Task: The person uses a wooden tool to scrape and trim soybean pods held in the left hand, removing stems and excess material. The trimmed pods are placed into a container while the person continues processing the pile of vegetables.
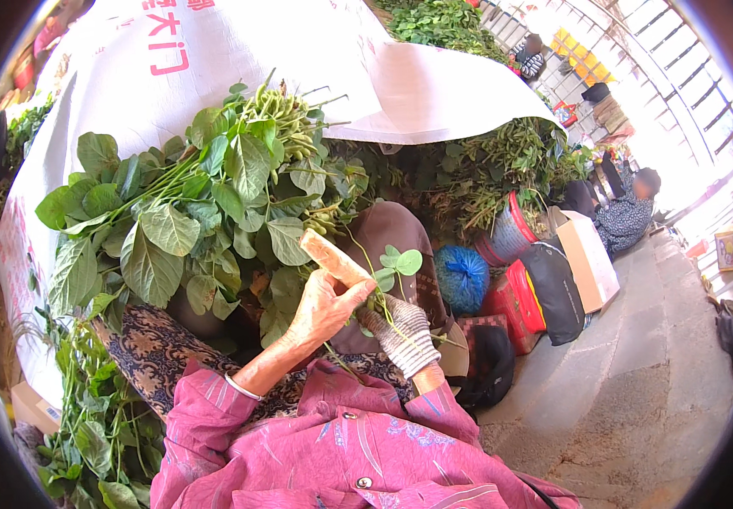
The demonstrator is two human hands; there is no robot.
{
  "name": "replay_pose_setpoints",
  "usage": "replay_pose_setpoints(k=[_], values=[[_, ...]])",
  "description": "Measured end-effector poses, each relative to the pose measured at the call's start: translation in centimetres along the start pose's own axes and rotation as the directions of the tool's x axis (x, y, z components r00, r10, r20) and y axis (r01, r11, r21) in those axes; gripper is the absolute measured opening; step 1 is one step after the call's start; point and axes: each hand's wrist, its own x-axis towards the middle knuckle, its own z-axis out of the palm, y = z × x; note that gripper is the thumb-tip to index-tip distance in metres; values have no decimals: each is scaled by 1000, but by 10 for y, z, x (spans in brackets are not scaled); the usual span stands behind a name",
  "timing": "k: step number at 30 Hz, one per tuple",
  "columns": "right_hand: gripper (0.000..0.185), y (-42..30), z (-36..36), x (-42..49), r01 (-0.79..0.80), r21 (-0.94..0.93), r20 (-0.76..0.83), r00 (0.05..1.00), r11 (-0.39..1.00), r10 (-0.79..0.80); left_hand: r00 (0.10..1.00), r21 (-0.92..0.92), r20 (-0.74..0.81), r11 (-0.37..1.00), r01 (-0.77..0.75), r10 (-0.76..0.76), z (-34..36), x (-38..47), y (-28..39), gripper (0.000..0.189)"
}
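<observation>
My left hand [315, 312] is bare, with a white bangle at its wrist. Its thumb meets the end of a pale tan, blocky shape, which may be a wrapped index finger. That pinch is on a thin green soybean stem [398, 327] with a few round leaves. Close beside it, my right hand [404, 334], in a striped knit glove, is closed around the stem and some pods; its fingertips are partly hidden. A large bundle of soybean plants [172, 229] lies left of my hands, its pods [284, 124] clustered at the far end.
Ahead spreads a white woven sheet [277, 57] with red writing, plants heaped beneath it. To the right stand a blue plastic bag [462, 280], a bucket [511, 229], a black bag [551, 289] and a cardboard box [586, 261]. Two people [627, 216] sit farther off.
</observation>
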Motion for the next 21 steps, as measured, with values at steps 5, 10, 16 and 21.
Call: replay_pose_setpoints(k=[5,10,16,21], values=[[29,14,-2,4,208,-144,-124,966,967,-227,996,136,53,988,69,-77,-8,4,5,17],[33,5,-1,1,157,-107,-83,983,982,-166,989,149,44,980,132,-139,-6,0,7,22],[31,5,2,2,-93,-15,20,995,996,93,995,27,27,995,95,-96,-1,-5,2,13],[28,13,4,5,85,-205,-37,995,975,-95,997,68,18,995,71,-73,1,-7,0,12]])
